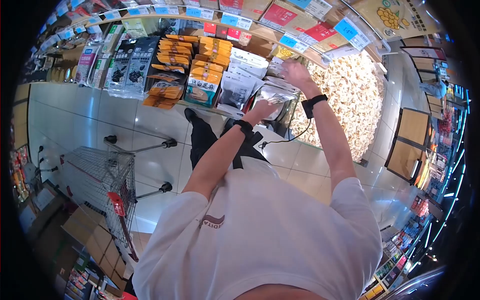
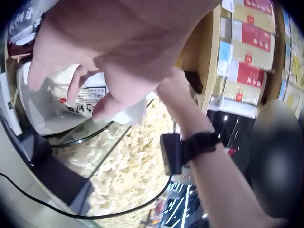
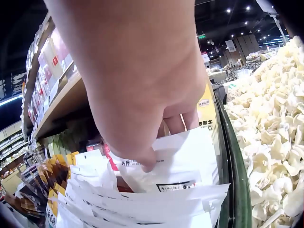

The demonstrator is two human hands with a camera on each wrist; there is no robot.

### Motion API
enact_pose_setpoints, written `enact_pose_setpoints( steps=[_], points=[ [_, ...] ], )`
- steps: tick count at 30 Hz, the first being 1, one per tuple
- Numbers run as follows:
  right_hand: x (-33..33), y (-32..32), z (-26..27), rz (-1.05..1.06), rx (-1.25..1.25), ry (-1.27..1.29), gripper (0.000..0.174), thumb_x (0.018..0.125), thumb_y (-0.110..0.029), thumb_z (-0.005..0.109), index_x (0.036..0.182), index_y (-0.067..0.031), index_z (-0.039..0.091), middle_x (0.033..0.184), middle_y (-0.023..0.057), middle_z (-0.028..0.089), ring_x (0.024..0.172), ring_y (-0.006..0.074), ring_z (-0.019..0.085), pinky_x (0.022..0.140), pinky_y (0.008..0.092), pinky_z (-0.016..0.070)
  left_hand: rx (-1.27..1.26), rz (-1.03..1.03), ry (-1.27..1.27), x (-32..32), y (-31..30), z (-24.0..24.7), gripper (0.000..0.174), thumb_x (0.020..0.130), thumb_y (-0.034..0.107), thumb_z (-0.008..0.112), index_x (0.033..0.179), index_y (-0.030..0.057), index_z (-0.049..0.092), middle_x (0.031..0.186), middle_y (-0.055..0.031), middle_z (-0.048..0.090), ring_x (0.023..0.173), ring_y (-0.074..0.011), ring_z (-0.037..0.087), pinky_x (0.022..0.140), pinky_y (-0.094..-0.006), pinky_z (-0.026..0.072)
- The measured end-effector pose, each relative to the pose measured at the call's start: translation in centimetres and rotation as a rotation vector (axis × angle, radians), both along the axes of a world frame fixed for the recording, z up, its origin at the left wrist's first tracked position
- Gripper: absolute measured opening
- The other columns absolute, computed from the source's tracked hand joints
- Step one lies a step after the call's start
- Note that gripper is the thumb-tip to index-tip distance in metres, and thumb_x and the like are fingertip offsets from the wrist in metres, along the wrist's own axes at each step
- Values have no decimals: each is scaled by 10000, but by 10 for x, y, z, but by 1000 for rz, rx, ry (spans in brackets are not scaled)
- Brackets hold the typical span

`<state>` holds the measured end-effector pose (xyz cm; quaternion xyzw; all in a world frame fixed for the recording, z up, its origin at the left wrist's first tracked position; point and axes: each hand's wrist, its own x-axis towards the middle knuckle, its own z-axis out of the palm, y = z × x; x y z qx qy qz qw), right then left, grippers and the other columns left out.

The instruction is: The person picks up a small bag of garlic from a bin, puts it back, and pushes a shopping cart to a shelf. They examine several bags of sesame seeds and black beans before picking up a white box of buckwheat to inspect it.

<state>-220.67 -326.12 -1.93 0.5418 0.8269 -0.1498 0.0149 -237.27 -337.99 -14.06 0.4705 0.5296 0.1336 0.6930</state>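
Observation:
White pouches [image 1: 240, 82] stand in rows in a shelf bin. In the right wrist view my right hand [image 3: 147, 95] pinches the top of a white pouch [image 3: 185, 154], thumb in front and fingers behind it; other white pouches stand in front of that one. My left hand [image 1: 261, 111] is over the front pouches in the head view. From the left wrist, the left hand [image 2: 114, 57] shows spread, bent fingers above a white pouch [image 2: 88, 102] with black print; whether they touch it is unclear. Beyond it is the right hand [image 1: 298, 75].
Right of the bin lies a heap of pale dried pieces [image 1: 345, 100] behind a clear edge. Orange pouches [image 1: 172, 65] and dark packs [image 1: 132, 65] stand to the left. A price-tagged shelf [image 1: 220, 20] runs above. A shopping cart [image 1: 100, 175] stands at left.

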Motion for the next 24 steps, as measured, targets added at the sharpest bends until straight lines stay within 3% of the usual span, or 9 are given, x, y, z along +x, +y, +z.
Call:
enact_pose_setpoints(
  steps=[2, 4, 6, 10, 13, 17, 20, 22, 24],
  points=[
    [-3, 2, -2, -84, 31, 22, 171, 885, -180, 683, 994, -48, 687, 1082, 174, 680, 983, 410, 668, 869, 497, 546, 231, -440, 196, -7, -8, 28, 397, 797, 329, 736, 903, -53, 705, 836, -157, 710, 764, -293, 675, 714, -372, 529],
    [-2, 3, -13, -171, 57, 40, 149, 888, -176, 677, 922, -33, 694, 1035, 169, 686, 972, 405, 674, 867, 496, 549, 207, -367, 287, -7, -24, 25, 463, 789, 368, 709, 923, -75, 721, 912, -221, 734, 839, -333, 708, 730, -396, 542],
    [-7, 1, -16, -227, 174, 71, 146, 878, -151, 685, 973, -40, 684, 1042, 160, 690, 946, 404, 681, 848, 501, 553, 67, -449, 255, -13, -35, 25, 465, 819, 334, 613, 1099, -19, 728, 1159, -282, 689, 1088, -433, 667, 919, -455, 534],
    [-22, -30, 7, -139, 360, 201, 216, 824, -155, 716, 1029, -97, 687, 1294, 163, 591, 1190, 388, 567, 1020, 487, 474, 120, -613, 334, -7, -40, 26, 456, 795, 272, 587, 1053, -80, 718, 1125, -323, 678, 1098, -438, 664, 934, -447, 530],
    [-25, -56, 37, 48, 232, 124, 250, 791, -163, 736, 1030, -96, 710, 1394, 168, 525, 1297, 373, 489, 1110, 478, 406, 259, -610, 314, -6, -46, 22, 433, 790, 259, 582, 1035, -63, 733, 1106, -324, 683, 1102, -436, 664, 942, -445, 528],
    [-9, -55, 23, 36, 201, -31, 206, 780, -175, 756, 964, -83, 762, 1468, 156, 490, 1372, 342, 443, 1150, 465, 374, 404, -660, 404, 2, -53, 15, 419, 807, 256, 579, 1055, -41, 741, 1114, -312, 688, 1112, -429, 667, 957, -447, 528],
    [-1, -41, 5, -19, 208, -63, 179, 779, -175, 790, 921, -74, 754, 1406, 148, 536, 1348, 346, 463, 1098, 480, 424, 249, -661, 455, 4, -58, 15, 475, 823, 253, 598, 1209, -6, 697, 1321, -280, 622, 1277, -380, 590, 1035, -457, 494],
    [-3, -37, -1, -106, 234, -39, 204, 777, -175, 794, 946, -70, 749, 1392, 149, 544, 1332, 348, 477, 1085, 479, 431, 221, -703, 563, 5, -66, 9, 576, 837, 255, 620, 1370, 37, 598, 1541, -225, 450, 1445, -350, 422, 1126, -485, 421],
    [-6, -40, -2, -196, 260, -16, 230, 776, -175, 797, 971, -67, 744, 1378, 150, 552, 1316, 349, 491, 1071, 477, 438, 247, -762, 584, 8, -66, 1, 601, 846, 264, 621, 1402, 43, 565, 1577, -204, 400, 1476, -349, 364, 1148, -491, 392]
  ],
)
